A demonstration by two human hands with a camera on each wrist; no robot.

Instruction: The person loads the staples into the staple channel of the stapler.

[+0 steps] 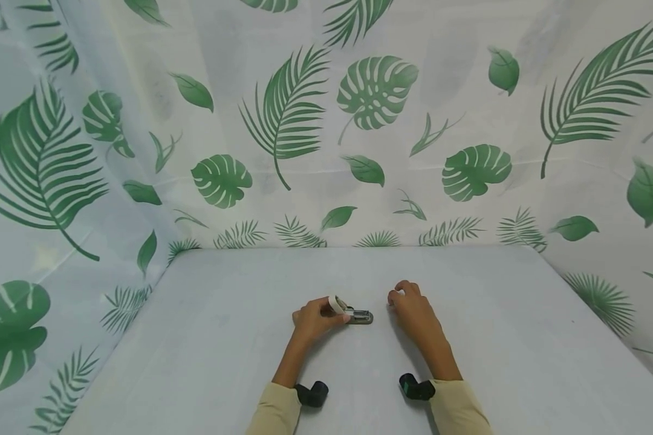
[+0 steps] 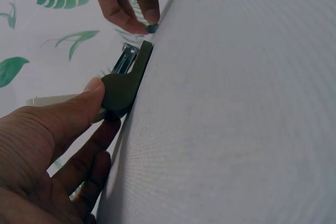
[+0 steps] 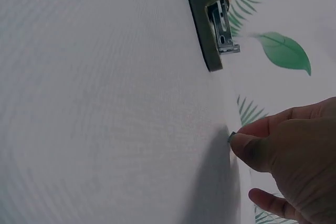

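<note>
My left hand [image 1: 314,320] grips an olive-green stapler [image 1: 362,318] at its hinge end, thumb on one side and fingers on the other. The stapler lies on the white table with its pale top cover swung far up, leaving the metal staple channel [image 2: 125,59] exposed, as the left wrist view shows. To the right of the stapler, apart from it, my right hand [image 1: 415,312] pinches a small dark grey piece [image 3: 231,137] between thumb and index finger. It looks like a short strip of staples, mostly hidden by the fingertips.
A white cloth-covered table [image 1: 223,338] spreads around both hands. Behind it and at the sides hang white curtains [image 1: 305,199] printed with green leaves. A black wrist camera [image 1: 312,394] sits on the left wrist, and another black camera [image 1: 416,387] on the right.
</note>
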